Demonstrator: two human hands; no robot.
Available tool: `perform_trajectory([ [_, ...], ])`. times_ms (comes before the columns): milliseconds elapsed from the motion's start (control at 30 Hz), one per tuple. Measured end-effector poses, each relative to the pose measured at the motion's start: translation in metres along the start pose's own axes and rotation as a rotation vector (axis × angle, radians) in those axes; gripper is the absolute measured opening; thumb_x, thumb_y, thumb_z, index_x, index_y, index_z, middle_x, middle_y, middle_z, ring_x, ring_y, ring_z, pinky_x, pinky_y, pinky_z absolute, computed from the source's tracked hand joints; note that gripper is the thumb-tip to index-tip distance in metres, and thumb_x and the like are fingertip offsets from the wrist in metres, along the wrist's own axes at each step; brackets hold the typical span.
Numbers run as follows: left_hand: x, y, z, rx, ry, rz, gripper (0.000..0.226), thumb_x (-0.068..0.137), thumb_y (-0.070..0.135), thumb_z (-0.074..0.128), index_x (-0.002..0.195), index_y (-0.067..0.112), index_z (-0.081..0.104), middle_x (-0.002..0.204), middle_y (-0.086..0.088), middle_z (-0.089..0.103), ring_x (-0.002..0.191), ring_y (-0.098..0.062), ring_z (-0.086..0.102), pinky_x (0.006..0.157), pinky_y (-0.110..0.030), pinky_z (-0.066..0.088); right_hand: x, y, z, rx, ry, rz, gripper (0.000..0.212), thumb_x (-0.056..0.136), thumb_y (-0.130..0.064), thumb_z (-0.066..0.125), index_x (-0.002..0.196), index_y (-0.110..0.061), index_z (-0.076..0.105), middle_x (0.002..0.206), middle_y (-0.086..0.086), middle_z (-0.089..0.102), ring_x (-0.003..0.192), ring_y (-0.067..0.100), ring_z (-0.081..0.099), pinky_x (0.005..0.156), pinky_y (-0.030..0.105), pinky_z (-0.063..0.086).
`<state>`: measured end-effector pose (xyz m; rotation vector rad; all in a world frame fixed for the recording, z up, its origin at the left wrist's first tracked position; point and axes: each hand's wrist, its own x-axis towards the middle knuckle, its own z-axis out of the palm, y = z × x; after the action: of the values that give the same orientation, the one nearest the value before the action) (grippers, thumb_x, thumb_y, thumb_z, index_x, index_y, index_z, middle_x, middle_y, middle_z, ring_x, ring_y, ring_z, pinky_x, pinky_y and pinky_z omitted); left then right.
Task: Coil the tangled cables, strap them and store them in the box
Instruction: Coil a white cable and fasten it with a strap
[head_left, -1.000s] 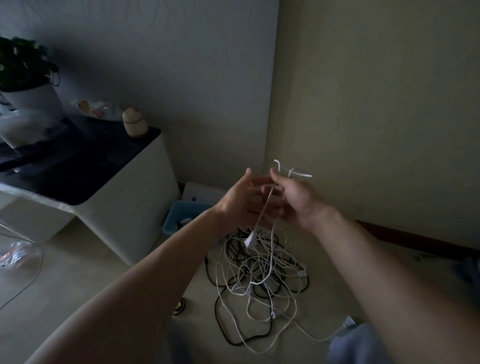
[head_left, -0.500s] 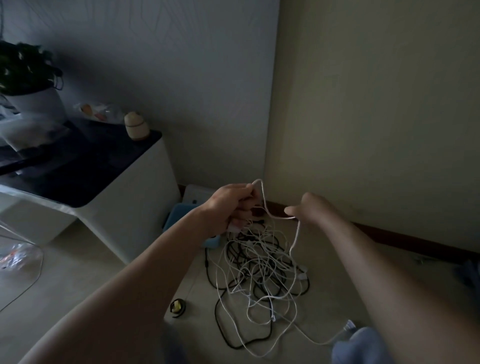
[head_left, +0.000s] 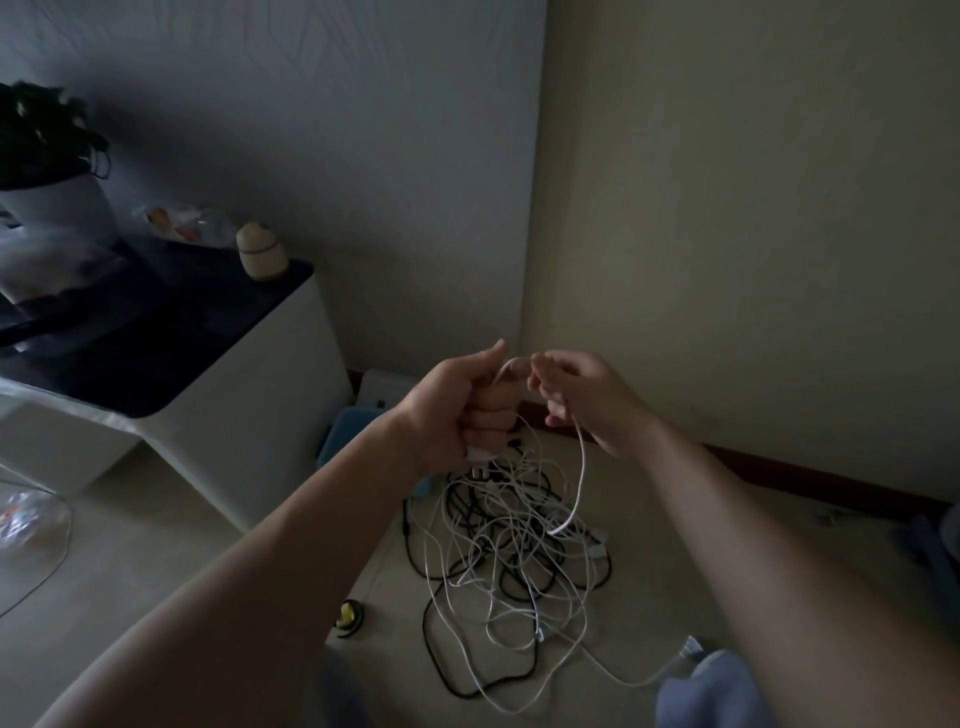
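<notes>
I hold both hands up in front of me, close together, over the floor (head_left: 156, 545). My left hand (head_left: 462, 410) is a tight fist, and its grip is closed round the white cable (head_left: 581, 467). A small white bit pokes out under the fist; I cannot tell what it is. My right hand (head_left: 592, 400) is just beside it, and its grip is narrow, with the fingers curled to pinch the same cable. A short piece of cable runs across the top from one hand to the other.

From my right hand the cable hangs almost straight down, so its long way is up and down. Its low end bends toward the pile of cables (head_left: 514, 566), which lies on the floor right below my hands. The pile is white and black cables all mixed up.

I think the next loop has to go round my left hand. My right hand is nearer the loose part, so it should bring the cable over.

The blue box (head_left: 345, 434) sits on the floor left of the pile, beside the white counter (head_left: 249, 415). My left arm hides part of it. My left hand is nearer to it.

The room is dim. I can read no words or brand names anywhere.
</notes>
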<state>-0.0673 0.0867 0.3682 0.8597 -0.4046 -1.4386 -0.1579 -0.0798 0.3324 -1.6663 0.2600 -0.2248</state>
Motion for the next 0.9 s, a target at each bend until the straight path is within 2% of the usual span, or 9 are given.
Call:
perform_trajectory([
  [133,-0.003,0.003,0.007,-0.115,-0.024,0.112,0.033,0.102,0.033,0.035,0.079,0.02,0.055,0.051,0.01,0.022,0.041,-0.006,0.019,0.04,-0.018,0.026,-0.001,0.006,0.002,-0.073,0.002,0.079,0.042,0.102,-0.046,0.051,0.08,-0.013,0.065,0.056,-0.007,0.043,0.048,0.011,0.039,0.054,0.03,0.043],
  [200,-0.004,0.006,0.007,-0.166,0.078,0.189,0.032,0.105,0.026,0.032,0.089,0.017,0.059,0.053,0.01,0.042,0.044,-0.005,0.042,0.048,-0.019,0.042,-0.004,0.012,0.009,-0.135,-0.105,0.2,0.041,0.105,-0.042,0.047,0.091,-0.01,0.069,0.056,-0.008,0.046,0.05,0.012,0.044,0.058,0.033,0.047],
  [300,-0.004,0.009,0.0,-0.175,0.266,0.327,0.032,0.108,0.015,0.03,0.102,0.011,0.062,0.079,-0.001,0.074,0.071,-0.014,0.072,0.071,-0.025,0.058,-0.009,0.016,0.022,-0.275,-0.227,0.315,0.037,0.107,-0.035,0.041,0.098,-0.013,0.07,0.057,-0.006,0.05,0.05,0.012,0.051,0.056,0.028,0.046],
  [400,-0.004,0.013,-0.009,-0.158,0.378,0.444,0.028,0.108,0.007,0.029,0.116,0.003,0.055,0.108,-0.016,0.074,0.096,-0.024,0.074,0.09,-0.035,0.056,-0.012,0.013,0.032,-0.331,-0.176,0.268,0.028,0.105,-0.029,0.041,0.103,-0.014,0.065,0.054,-0.006,0.053,0.047,0.015,0.056,0.048,0.02,0.045],
  [500,-0.005,0.019,-0.02,-0.1,0.479,0.514,0.027,0.107,0.002,0.031,0.123,-0.003,0.052,0.125,-0.027,0.066,0.113,-0.035,0.068,0.101,-0.043,0.052,-0.017,0.007,0.038,-0.141,-0.097,0.252,0.014,0.106,-0.027,0.047,0.103,-0.019,0.057,0.056,-0.003,0.051,0.041,0.013,0.05,0.042,0.022,0.044],
  [700,-0.003,0.015,-0.03,0.002,0.575,0.546,0.024,0.106,0.003,0.039,0.12,-0.003,0.058,0.119,-0.022,0.068,0.113,-0.031,0.067,0.095,-0.038,0.056,-0.019,0.001,0.04,-0.701,-0.063,-0.031,0.021,0.101,-0.037,0.055,0.104,-0.028,0.074,0.068,-0.018,0.066,0.059,-0.002,0.061,0.052,0.026,0.042],
  [767,0.003,0.008,-0.03,0.275,0.626,0.509,0.024,0.106,0.003,0.041,0.12,0.001,0.06,0.12,-0.015,0.069,0.114,-0.026,0.067,0.096,-0.033,0.054,-0.02,-0.004,0.043,-0.758,-0.099,-0.043,0.022,0.097,-0.035,0.057,0.105,-0.025,0.075,0.07,-0.018,0.067,0.062,-0.005,0.062,0.053,0.02,0.045],
  [833,0.009,0.0,-0.029,0.624,0.655,0.456,0.026,0.105,0.001,0.039,0.122,-0.001,0.059,0.114,-0.011,0.07,0.108,-0.022,0.068,0.089,-0.024,0.054,-0.021,-0.009,0.045,-0.759,-0.084,-0.075,0.02,0.094,-0.031,0.059,0.099,-0.023,0.076,0.079,-0.011,0.073,0.07,0.003,0.067,0.06,0.027,0.053],
  [900,0.014,-0.007,-0.024,0.73,0.595,0.369,0.027,0.106,-0.002,0.034,0.115,-0.005,0.058,0.094,-0.009,0.07,0.086,-0.017,0.069,0.073,-0.02,0.056,-0.021,-0.015,0.044,-0.706,-0.001,-0.132,0.014,0.091,-0.029,0.064,0.095,-0.026,0.077,0.079,-0.01,0.074,0.07,0.004,0.068,0.058,0.022,0.051],
])
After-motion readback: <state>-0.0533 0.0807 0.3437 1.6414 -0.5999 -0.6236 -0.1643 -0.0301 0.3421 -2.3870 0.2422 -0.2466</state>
